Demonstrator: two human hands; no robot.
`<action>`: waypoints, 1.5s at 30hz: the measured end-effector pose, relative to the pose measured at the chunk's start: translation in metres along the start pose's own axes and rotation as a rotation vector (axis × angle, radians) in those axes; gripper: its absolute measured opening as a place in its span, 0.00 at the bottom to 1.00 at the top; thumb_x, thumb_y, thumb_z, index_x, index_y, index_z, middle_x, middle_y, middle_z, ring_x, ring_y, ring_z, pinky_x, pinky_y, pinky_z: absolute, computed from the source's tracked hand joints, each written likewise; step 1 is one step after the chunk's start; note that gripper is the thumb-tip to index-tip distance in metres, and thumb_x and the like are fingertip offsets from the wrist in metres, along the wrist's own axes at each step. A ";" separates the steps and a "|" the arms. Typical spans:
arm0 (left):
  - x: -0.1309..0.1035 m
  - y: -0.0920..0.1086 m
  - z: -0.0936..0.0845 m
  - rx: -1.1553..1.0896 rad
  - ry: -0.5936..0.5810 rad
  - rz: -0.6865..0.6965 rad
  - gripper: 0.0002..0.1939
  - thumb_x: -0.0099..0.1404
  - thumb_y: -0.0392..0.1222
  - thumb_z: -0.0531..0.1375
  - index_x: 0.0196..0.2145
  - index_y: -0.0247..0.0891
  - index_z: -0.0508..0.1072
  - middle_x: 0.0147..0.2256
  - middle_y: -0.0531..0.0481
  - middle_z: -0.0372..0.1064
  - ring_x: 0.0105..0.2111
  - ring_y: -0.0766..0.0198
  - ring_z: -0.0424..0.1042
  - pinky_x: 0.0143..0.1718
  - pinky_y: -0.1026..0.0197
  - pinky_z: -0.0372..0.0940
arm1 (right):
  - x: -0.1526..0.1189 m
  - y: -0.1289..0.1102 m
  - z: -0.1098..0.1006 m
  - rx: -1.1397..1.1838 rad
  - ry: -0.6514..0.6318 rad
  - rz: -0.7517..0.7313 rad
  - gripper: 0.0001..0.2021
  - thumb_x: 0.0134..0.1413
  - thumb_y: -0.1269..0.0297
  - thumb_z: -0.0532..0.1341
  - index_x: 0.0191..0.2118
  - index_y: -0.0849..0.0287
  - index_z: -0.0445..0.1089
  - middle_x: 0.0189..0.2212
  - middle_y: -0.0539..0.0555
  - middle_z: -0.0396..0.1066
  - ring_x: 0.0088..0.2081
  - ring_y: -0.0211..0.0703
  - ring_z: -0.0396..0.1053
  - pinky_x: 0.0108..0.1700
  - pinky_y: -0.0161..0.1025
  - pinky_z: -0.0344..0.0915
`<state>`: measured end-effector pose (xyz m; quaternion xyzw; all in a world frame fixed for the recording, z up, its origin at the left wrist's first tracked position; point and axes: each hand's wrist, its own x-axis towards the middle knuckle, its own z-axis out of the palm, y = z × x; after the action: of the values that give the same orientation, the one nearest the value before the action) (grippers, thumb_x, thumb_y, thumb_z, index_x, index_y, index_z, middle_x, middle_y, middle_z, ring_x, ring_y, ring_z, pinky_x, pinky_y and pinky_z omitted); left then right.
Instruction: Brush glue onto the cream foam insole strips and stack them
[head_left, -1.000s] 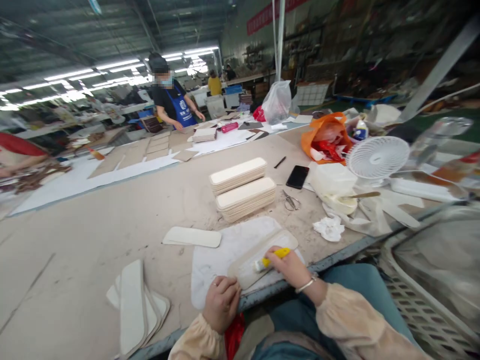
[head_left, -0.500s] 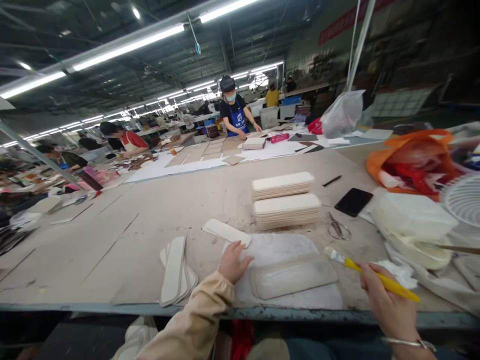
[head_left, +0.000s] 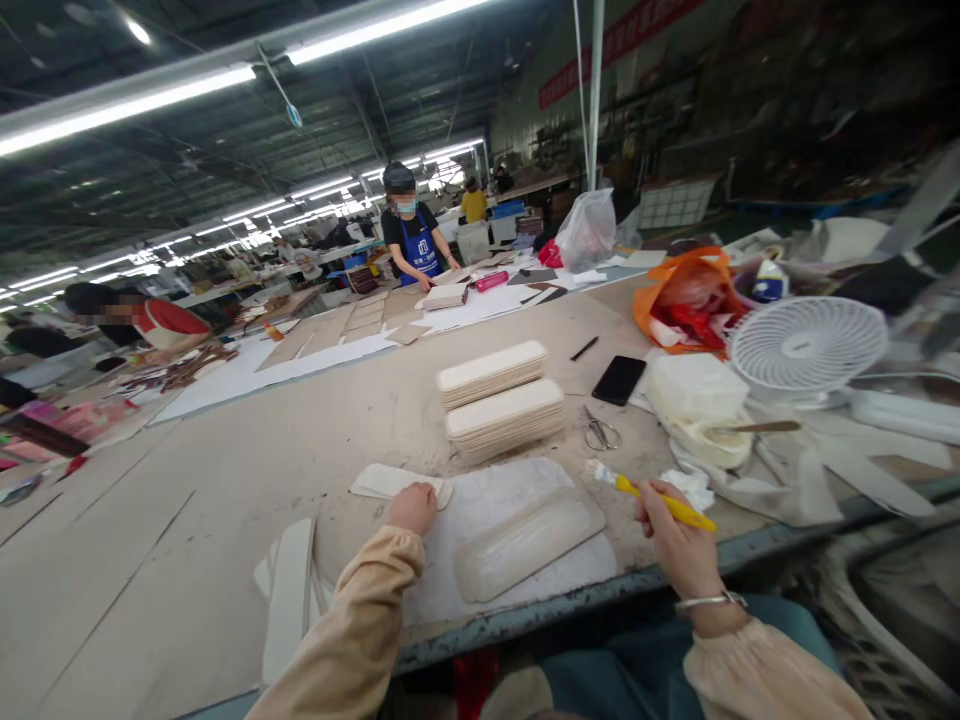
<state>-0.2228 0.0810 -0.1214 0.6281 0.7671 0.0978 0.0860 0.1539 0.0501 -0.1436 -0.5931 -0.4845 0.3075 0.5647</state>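
My left hand [head_left: 412,508] has its fingers curled on the near end of a white strip [head_left: 386,482] with rounded ends, which lies with another strip on the table. In my right hand [head_left: 681,550] is a paintbrush [head_left: 688,514] with a yellow handle, its pale bristles pointing left, above the table. Between my hands, a beige rounded panel [head_left: 532,545] with a wet-looking, shiny top lies on a white sheet [head_left: 517,482]. Another group of fanned white strips [head_left: 291,585] lies to the left, partly behind my sleeve.
Two stacks of rounded pieces [head_left: 504,420] stand beyond the sheet. To their right are scissors [head_left: 601,430], a phone [head_left: 619,380], a black pen [head_left: 584,348], a white tub [head_left: 716,440], an orange bag [head_left: 686,290] and a white fan [head_left: 808,345]. A co-worker [head_left: 416,235] stands across the table.
My left hand's fingers have gone from spread to curled on the strip's end. My right hand still holds the paintbrush. The view has turned to the right.
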 end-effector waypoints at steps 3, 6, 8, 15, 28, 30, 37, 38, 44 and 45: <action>-0.009 0.004 -0.020 -0.100 0.104 -0.033 0.10 0.59 0.40 0.52 0.25 0.38 0.71 0.29 0.45 0.72 0.35 0.57 0.72 0.41 0.56 0.64 | -0.003 0.000 0.005 0.166 -0.031 0.095 0.19 0.54 0.48 0.57 0.42 0.60 0.67 0.25 0.52 0.69 0.23 0.37 0.65 0.24 0.34 0.64; -0.028 0.020 -0.042 -0.392 0.221 -0.049 0.14 0.62 0.47 0.50 0.34 0.39 0.71 0.31 0.50 0.72 0.33 0.61 0.72 0.36 0.60 0.68 | -0.005 -0.002 0.011 0.293 -0.042 0.126 0.19 0.53 0.49 0.58 0.43 0.59 0.65 0.32 0.56 0.72 0.30 0.41 0.70 0.30 0.37 0.68; -0.045 0.038 -0.052 -1.000 0.332 -0.077 0.12 0.57 0.49 0.58 0.33 0.38 0.70 0.31 0.52 0.71 0.33 0.62 0.72 0.34 0.59 0.70 | -0.006 -0.002 0.015 0.332 -0.063 0.120 0.18 0.53 0.50 0.59 0.42 0.58 0.64 0.38 0.57 0.72 0.35 0.43 0.71 0.35 0.40 0.70; -0.091 0.095 -0.032 -1.699 0.218 -0.256 0.12 0.48 0.41 0.67 0.30 0.40 0.69 0.31 0.55 0.71 0.30 0.69 0.71 0.28 0.66 0.71 | -0.015 0.003 0.037 0.408 -0.189 0.236 0.19 0.51 0.49 0.60 0.43 0.53 0.57 0.50 0.56 0.65 0.39 0.43 0.70 0.35 0.41 0.71; -0.109 0.047 0.030 -0.586 -0.075 -0.150 0.12 0.52 0.49 0.55 0.23 0.37 0.69 0.21 0.53 0.67 0.25 0.64 0.67 0.28 0.62 0.62 | -0.007 0.015 0.034 -0.280 -0.118 -0.052 0.14 0.50 0.52 0.59 0.35 0.56 0.61 0.21 0.48 0.64 0.22 0.40 0.62 0.27 0.36 0.57; -0.110 0.043 0.034 -0.511 -0.079 -0.153 0.10 0.51 0.47 0.55 0.21 0.38 0.68 0.20 0.54 0.65 0.24 0.63 0.66 0.28 0.62 0.59 | -0.009 0.017 0.037 -0.361 -0.160 -0.085 0.12 0.51 0.52 0.58 0.35 0.56 0.62 0.21 0.49 0.64 0.22 0.41 0.63 0.27 0.36 0.57; -0.113 0.040 0.043 -0.319 -0.082 -0.106 0.06 0.52 0.42 0.54 0.22 0.39 0.67 0.23 0.53 0.65 0.27 0.62 0.66 0.31 0.61 0.57 | -0.010 0.023 0.040 -0.466 -0.218 -0.141 0.11 0.53 0.54 0.56 0.37 0.56 0.61 0.24 0.51 0.67 0.25 0.45 0.66 0.29 0.38 0.58; -0.113 0.039 0.043 -0.303 -0.081 -0.100 0.06 0.53 0.41 0.54 0.22 0.39 0.67 0.23 0.52 0.65 0.28 0.62 0.66 0.32 0.61 0.57 | -0.010 0.024 0.040 -0.478 -0.225 -0.144 0.11 0.54 0.54 0.56 0.37 0.56 0.61 0.25 0.52 0.67 0.25 0.46 0.67 0.30 0.38 0.58; -0.110 0.036 0.043 -0.252 -0.095 -0.060 0.06 0.53 0.39 0.54 0.20 0.38 0.67 0.24 0.52 0.64 0.28 0.63 0.65 0.32 0.61 0.57 | -0.012 0.029 0.044 -0.534 -0.258 -0.182 0.10 0.56 0.56 0.54 0.37 0.56 0.61 0.26 0.53 0.68 0.26 0.48 0.68 0.30 0.40 0.59; -0.110 0.035 0.043 -0.252 -0.099 -0.061 0.06 0.53 0.39 0.55 0.20 0.38 0.67 0.25 0.52 0.64 0.28 0.63 0.65 0.32 0.61 0.57 | -0.012 0.031 0.044 -0.542 -0.258 -0.191 0.09 0.56 0.56 0.54 0.37 0.56 0.61 0.26 0.53 0.68 0.27 0.48 0.68 0.30 0.40 0.59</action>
<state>-0.1577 -0.0181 -0.1527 0.5928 0.7623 0.1598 0.2048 0.1166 0.0591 -0.1832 -0.6299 -0.6700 0.1854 0.3463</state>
